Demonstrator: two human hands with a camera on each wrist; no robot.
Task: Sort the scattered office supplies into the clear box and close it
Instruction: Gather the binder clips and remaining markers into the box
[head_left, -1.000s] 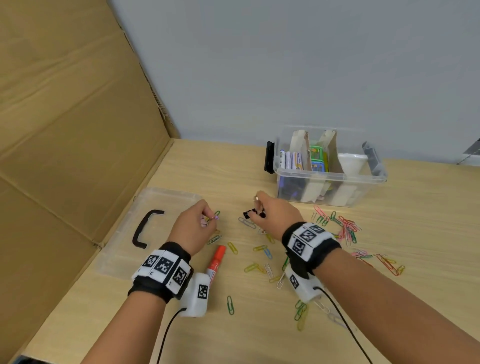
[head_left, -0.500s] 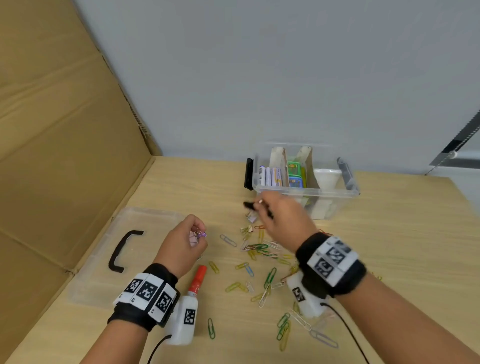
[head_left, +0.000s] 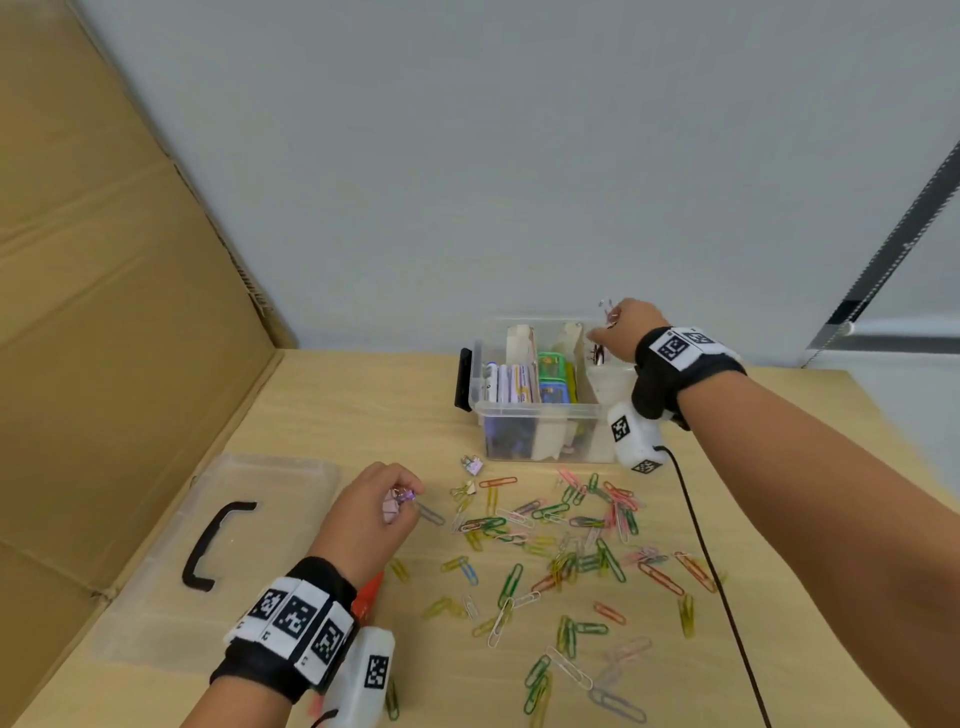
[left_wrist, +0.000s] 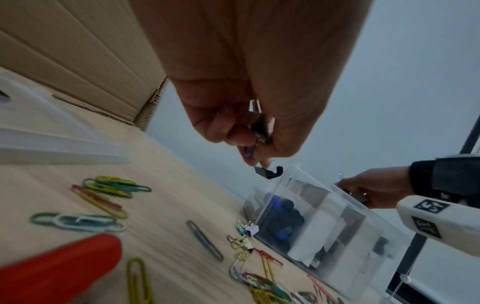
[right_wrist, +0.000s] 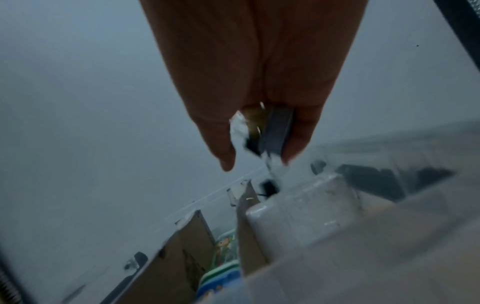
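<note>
The clear box (head_left: 530, 413) stands open at the back of the table, split by cardboard dividers and part-filled. My right hand (head_left: 605, 325) hovers over its right compartment and pinches binder clips (right_wrist: 275, 131); one dark clip (right_wrist: 269, 187) is below the fingers, blurred. My left hand (head_left: 402, 499) is just above the table and grips small purple and pink binder clips (left_wrist: 255, 131). Many coloured paper clips (head_left: 561, 545) lie scattered in front of the box. Two small binder clips (head_left: 471, 464) sit near the box's front wall.
The box's clear lid (head_left: 260, 519) with a black handle lies flat at the left, beside a cardboard wall (head_left: 130, 312). A red marker (head_left: 370, 597) lies under my left wrist. A black cable (head_left: 701, 545) runs from my right wrist across the clips.
My right hand rose from the table with the binder clips and moved back and right to above the box. My left hand stayed in place, still gripping its clips.
</note>
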